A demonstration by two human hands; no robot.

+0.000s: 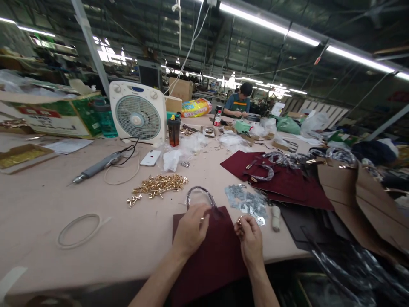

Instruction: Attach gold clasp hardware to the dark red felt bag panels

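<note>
Right in front of you at 6 o'clock, a flat burgundy leather-look panel (211,256) lies on the table edge and runs off toward your lap. A dark braided loop handle (200,194) rises from its top edge at about 12 o'clock. One handle end sits at the panel, and the other is hidden behind your hand, so you can't tell yet whether both ends are fixed. Your left hand (191,230) is curled low over that top edge, fingers close together; there's a small metal glint there, but whether you're gripping it is hard to say. Your right hand (251,243) is in a narrow pinch around a small gold-coloured fitting (239,220), held just clear of the panel.

Moving out, at 1 o'clock a scatter of silver metal plates (246,204) lies just beyond your right hand. A stack of burgundy panels (275,179) with looped handles sits further along, and a heap of gold-coloured metal fittings (158,185) is at 11 o'clock. Far off at 12 o'clock, a co-worker (239,102) bends over work at the end of the long cream-topped table (41,213).
</note>
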